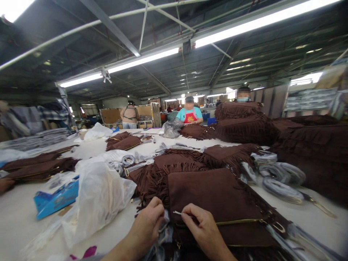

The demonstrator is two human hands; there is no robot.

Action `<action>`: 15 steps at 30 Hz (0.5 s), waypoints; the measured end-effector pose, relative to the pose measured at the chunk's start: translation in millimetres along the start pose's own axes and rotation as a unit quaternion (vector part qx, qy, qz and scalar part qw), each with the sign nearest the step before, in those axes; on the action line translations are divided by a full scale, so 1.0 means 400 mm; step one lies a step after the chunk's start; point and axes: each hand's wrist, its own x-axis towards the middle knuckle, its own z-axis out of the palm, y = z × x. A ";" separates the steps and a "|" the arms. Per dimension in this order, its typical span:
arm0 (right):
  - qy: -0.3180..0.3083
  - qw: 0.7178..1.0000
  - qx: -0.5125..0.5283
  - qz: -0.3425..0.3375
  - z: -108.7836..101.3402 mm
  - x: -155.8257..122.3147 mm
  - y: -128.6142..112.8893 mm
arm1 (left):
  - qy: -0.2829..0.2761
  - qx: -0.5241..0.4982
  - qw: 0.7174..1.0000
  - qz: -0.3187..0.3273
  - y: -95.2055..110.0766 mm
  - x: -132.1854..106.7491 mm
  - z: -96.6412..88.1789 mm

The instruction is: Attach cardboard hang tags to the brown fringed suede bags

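Note:
My right hand [202, 226] pinches a small thin white strip [177, 212] between thumb and forefinger, just over the lower left part of a dark brown bag [201, 188]. The bag lies flat, with a gold zipper [239, 222] across it and a gold clip [279, 227] at its right. To the left, my left hand [148, 219] is closed with curled fingers, beside crumpled clear plastic [166, 232]. Whatever its fingers hold, if anything, is hidden. Brown fringe [149, 183] spreads just beyond my left hand.
Left of my hands stand a white plastic bag [100, 192] and a blue tape dispenser [58, 197]. Plastic-wrapped straps [282, 185] lie at the right, before tall piles of brown bags [312, 152]. A co-worker in a red apron [190, 116] is across the table.

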 end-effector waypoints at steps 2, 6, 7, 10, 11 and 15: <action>0.001 1.000 -0.004 -0.009 0.001 -0.001 0.002 | -0.001 0.042 0.999 0.029 -0.007 -0.016 0.003; 0.012 1.000 -0.003 -0.015 0.002 -0.003 0.010 | 0.017 0.119 0.983 0.136 -0.030 -0.055 0.008; 0.014 1.000 -0.002 -0.015 0.002 -0.004 0.011 | 0.022 0.130 0.977 0.166 -0.037 -0.063 0.009; 0.019 1.000 -0.001 -0.017 0.001 -0.003 0.010 | 0.018 0.140 0.971 0.195 -0.053 -0.081 0.012; 0.021 1.000 0.000 -0.018 0.000 -0.003 0.009 | 0.014 0.135 0.974 0.181 -0.056 -0.085 0.014; 0.026 0.999 0.000 -0.023 0.001 -0.004 0.003 | 0.016 0.060 0.993 0.105 -0.044 -0.087 0.022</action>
